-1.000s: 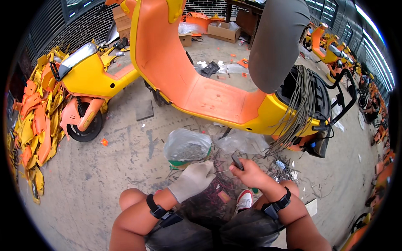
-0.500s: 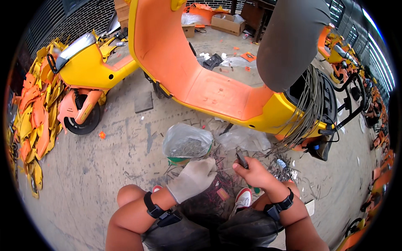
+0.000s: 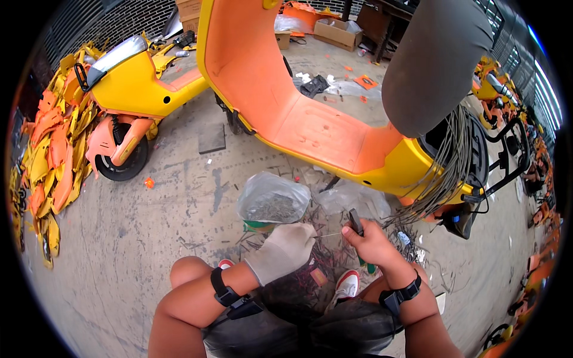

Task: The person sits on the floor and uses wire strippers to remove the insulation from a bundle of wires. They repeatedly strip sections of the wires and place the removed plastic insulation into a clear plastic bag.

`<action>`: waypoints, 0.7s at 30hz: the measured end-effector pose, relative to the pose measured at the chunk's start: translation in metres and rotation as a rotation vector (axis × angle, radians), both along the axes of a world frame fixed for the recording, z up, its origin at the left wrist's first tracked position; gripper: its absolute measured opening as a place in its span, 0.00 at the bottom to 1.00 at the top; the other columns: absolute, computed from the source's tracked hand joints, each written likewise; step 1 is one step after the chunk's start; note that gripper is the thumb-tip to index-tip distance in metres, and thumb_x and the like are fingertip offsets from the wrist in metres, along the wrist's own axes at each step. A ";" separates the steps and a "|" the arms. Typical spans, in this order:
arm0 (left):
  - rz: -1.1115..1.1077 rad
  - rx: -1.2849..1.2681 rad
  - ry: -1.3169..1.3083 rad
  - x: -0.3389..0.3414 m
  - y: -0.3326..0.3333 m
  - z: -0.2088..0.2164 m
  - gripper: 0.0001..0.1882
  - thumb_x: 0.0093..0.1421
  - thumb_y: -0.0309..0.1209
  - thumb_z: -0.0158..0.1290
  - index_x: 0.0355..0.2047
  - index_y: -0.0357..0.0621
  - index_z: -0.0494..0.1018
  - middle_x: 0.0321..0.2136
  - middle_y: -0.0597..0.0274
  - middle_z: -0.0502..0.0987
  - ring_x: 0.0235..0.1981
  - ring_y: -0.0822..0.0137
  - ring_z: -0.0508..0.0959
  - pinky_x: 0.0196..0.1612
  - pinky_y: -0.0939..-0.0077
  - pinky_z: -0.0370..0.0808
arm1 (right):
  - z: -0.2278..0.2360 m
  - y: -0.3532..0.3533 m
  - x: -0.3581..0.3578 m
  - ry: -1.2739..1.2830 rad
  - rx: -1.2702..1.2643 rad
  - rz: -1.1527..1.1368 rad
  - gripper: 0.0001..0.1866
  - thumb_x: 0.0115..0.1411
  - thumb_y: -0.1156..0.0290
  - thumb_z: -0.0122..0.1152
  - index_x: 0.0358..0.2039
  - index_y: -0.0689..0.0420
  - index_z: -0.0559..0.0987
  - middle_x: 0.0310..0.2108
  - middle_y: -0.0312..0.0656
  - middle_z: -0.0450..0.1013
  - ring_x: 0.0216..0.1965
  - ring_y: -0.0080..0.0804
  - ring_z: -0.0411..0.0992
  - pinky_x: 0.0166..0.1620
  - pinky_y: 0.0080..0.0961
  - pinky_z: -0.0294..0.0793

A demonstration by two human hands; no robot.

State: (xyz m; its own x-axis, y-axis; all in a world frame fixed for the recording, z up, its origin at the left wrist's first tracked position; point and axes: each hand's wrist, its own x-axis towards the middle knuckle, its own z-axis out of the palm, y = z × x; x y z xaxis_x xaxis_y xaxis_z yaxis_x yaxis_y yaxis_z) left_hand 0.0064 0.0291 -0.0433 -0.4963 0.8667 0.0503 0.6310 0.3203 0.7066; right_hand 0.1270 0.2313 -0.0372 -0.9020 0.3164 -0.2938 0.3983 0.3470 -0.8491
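My left hand [image 3: 285,253], in a pale grey glove, pinches one end of a thin light wire [image 3: 329,235]. The wire runs taut across to my bare right hand [image 3: 376,243]. That hand is closed round pliers [image 3: 356,222]; their dark head sticks up past the thumb and green grips show below the fingers. Just beyond the gloved hand stands a green container lined with a clear plastic bag [image 3: 274,197], with many short grey wire scraps in it. Dark and reddish scraps of stripped sheathing [image 3: 304,262] litter the floor between my shoes.
A yellow and orange scooter [image 3: 316,131] stands close in front, a bundle of grey cables [image 3: 449,158] draped over its right end. Clear plastic sheeting [image 3: 358,200] lies beneath it. Another scooter [image 3: 128,77] and a heap of body panels [image 3: 54,155] fill the left; cardboard boxes [image 3: 335,34] stand behind.
My view has shifted slightly, so the scooter and floor items appear farther right. Both hands keep their grip, and the tool's green grips show more.
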 end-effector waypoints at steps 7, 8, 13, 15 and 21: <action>-0.003 0.047 -0.027 -0.003 -0.001 0.004 0.09 0.57 0.31 0.55 0.34 0.37 0.76 0.28 0.48 0.78 0.32 0.49 0.80 0.39 0.59 0.75 | -0.002 0.000 0.001 -0.040 -0.068 -0.011 0.14 0.66 0.61 0.57 0.31 0.60 0.74 0.20 0.32 0.68 0.21 0.20 0.64 0.26 0.24 0.67; -0.002 0.040 -0.025 -0.002 -0.001 0.005 0.10 0.58 0.31 0.55 0.35 0.37 0.76 0.28 0.47 0.78 0.33 0.49 0.80 0.39 0.59 0.75 | -0.004 0.000 0.001 -0.030 -0.098 -0.015 0.14 0.66 0.61 0.57 0.31 0.60 0.74 0.20 0.32 0.68 0.22 0.19 0.64 0.26 0.24 0.67; -0.076 0.121 0.065 0.004 -0.003 0.004 0.11 0.61 0.34 0.52 0.38 0.38 0.75 0.31 0.46 0.77 0.36 0.49 0.79 0.42 0.60 0.74 | -0.012 0.001 0.005 -0.015 -0.217 -0.064 0.13 0.67 0.62 0.57 0.30 0.59 0.74 0.21 0.31 0.67 0.23 0.19 0.64 0.27 0.22 0.65; -0.157 0.166 0.284 0.001 -0.005 -0.007 0.11 0.61 0.34 0.52 0.37 0.38 0.75 0.31 0.46 0.78 0.36 0.49 0.79 0.42 0.59 0.74 | -0.012 -0.001 0.004 0.012 -0.267 -0.084 0.13 0.66 0.63 0.57 0.30 0.59 0.74 0.22 0.31 0.68 0.23 0.19 0.63 0.28 0.22 0.65; 0.013 0.027 0.013 0.007 -0.004 0.008 0.10 0.60 0.33 0.53 0.32 0.37 0.76 0.29 0.48 0.78 0.35 0.49 0.79 0.41 0.60 0.75 | -0.016 -0.002 0.009 -0.022 -0.300 -0.094 0.14 0.67 0.63 0.57 0.28 0.59 0.74 0.22 0.31 0.68 0.24 0.20 0.64 0.29 0.22 0.65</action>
